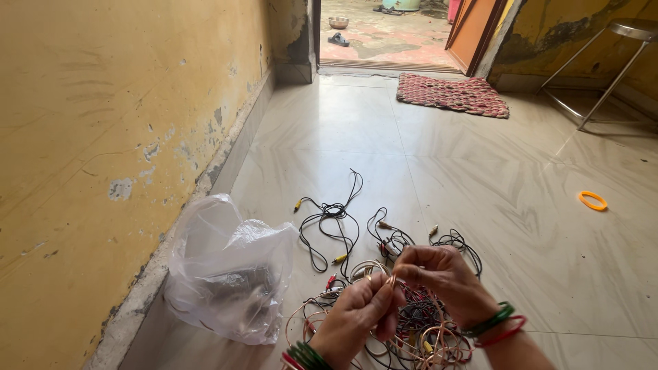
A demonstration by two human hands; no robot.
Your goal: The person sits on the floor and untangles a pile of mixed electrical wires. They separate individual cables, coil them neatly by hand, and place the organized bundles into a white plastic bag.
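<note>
Pinching a thin copper-coloured wire (392,279) between them, both hands sit low in the middle of the frame, above a tangled heap of cables (404,329) on the pale marble floor (480,178). The left hand (356,316) is closed around the wire with thumb and forefinger pressed together at its tip; the right hand (442,277) is curled, fingertips nipped on the same strand just beside the left's. Both wrists carry green and red bangles. The wire looks light, springy and thin, likely to kink if bent sharply and to slip through a loose pinch, so a fingertip hold close to the working spot suits it better than a grip far down the loop. The heap beneath will probably drag as one mass, since loops cross each other. Just above it, black cables with yellow and red plugs (332,229) lie loosely spread. At lower left a crumpled clear plastic bag (229,270) rests against the yellow wall (103,137). An orange ring (593,201) lies well apart at right; a red woven mat (452,94) lies by the doorway at top.
</note>
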